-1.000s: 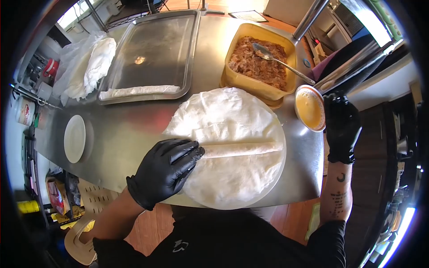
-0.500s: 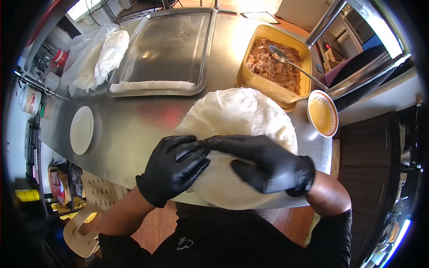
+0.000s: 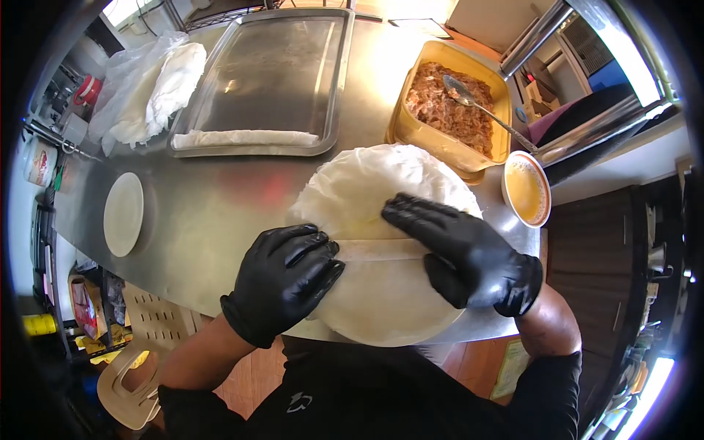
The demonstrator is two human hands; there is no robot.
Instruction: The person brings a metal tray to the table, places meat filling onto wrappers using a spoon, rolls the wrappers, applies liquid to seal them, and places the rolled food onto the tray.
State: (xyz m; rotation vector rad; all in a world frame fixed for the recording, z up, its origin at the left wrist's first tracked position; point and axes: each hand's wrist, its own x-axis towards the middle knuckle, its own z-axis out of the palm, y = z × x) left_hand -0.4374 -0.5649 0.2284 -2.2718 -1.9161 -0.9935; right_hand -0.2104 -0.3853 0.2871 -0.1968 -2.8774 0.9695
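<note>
A thin spring roll (image 3: pixel 381 250) lies across a round plate (image 3: pixel 389 323). Above it a pale, wrinkled sheet of wrapper (image 3: pixel 381 176) spreads over the plate's far half. My left hand (image 3: pixel 290 282), in a black glove, curls its fingers over the roll's left end, which they hide. With fingers stretched out, my right hand (image 3: pixel 458 249), gloved too, lies over the wrapper's right part, fingertips on the sheet just beyond the roll. That hand is slightly blurred, and it covers the roll's right end.
A metal tray (image 3: pixel 257 150) holds one finished roll (image 3: pixel 246 138) along its near edge. Left of it are stacked wrappers (image 3: pixel 172 88) in plastic; nearer is a small white plate (image 3: pixel 123 215). At right stand a yellow tub (image 3: pixel 411 136) of meat filling with a spoon (image 3: pixel 480 106) and a bowl (image 3: pixel 526 189) of yellow liquid.
My right hand has moved right and away from my left hand, its fingers now up on the wrapper, uncovering the middle of the roll. My left hand has stayed almost in place.
</note>
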